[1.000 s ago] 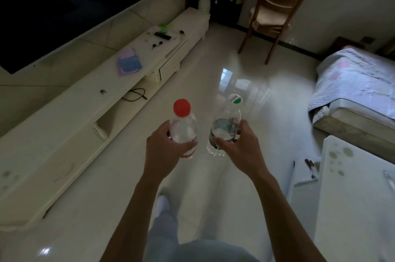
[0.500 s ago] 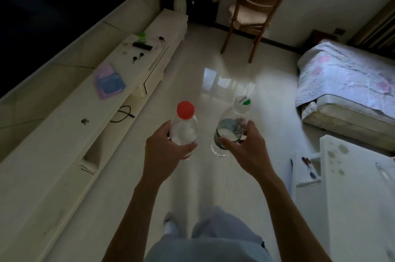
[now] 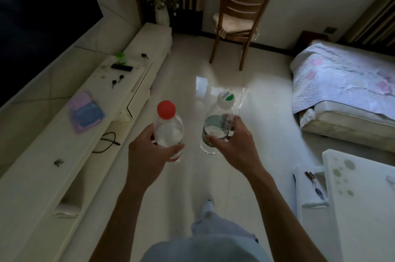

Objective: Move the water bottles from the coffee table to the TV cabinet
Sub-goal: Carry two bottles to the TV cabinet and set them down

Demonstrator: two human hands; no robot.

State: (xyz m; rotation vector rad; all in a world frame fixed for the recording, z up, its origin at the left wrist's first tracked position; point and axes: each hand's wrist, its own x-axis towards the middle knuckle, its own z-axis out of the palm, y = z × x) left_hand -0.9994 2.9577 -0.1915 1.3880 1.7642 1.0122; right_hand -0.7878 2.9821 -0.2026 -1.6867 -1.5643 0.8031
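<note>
My left hand (image 3: 147, 155) grips a clear water bottle with a red cap (image 3: 167, 125), held upright over the floor. My right hand (image 3: 233, 146) grips a second clear bottle with a white and green cap (image 3: 218, 120), tilted slightly right. Both bottles hang in the middle of the room. The long white TV cabinet (image 3: 42, 176) runs along the left, under a dark TV screen (image 3: 38, 16). The white coffee table (image 3: 359, 208) is at the lower right.
On the cabinet top lie a purple and blue cloth (image 3: 85, 112), a black remote (image 3: 121, 67) and a small green-capped jar (image 3: 120, 57). A black cable (image 3: 109, 140) hangs by the cabinet. A wooden chair (image 3: 237, 20) stands ahead, a bed (image 3: 346, 90) at right.
The view has swung right and moved forward, so the cabinet sits further left. Both hands hold the bottles as before, with my right foot now stepping forward.
</note>
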